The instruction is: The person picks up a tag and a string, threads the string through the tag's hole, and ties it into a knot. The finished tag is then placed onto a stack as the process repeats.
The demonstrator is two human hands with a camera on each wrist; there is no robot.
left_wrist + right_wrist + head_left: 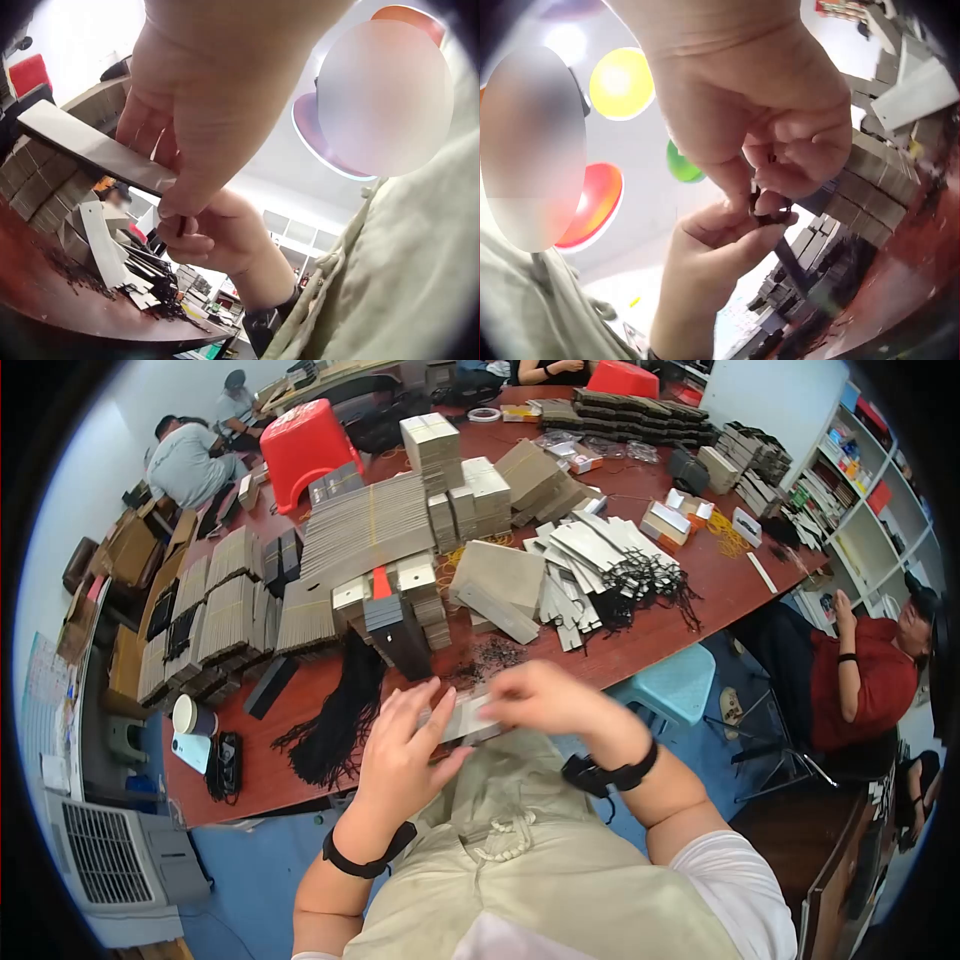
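My left hand (405,745) holds a long flat strip (94,146), pale on top with a dark edge, low in front of my body by the table's front edge. At the strip's near end my right hand (550,700), slightly blurred in the head view, meets the left fingertips. In the right wrist view its fingers pinch a small dark cord (769,217) right beside the left thumb and fingers. Part of the strip is hidden by the hands. A bundle of black cords (340,710) lies on the table left of my left hand.
The red table (600,670) carries stacks of grey card pieces (365,530), a dark upright box (398,635) and a pile of white strips with black cords (580,565). A paper cup (190,715) and phone (190,752) stand left. A blue stool (675,685) is at right, near a seated person.
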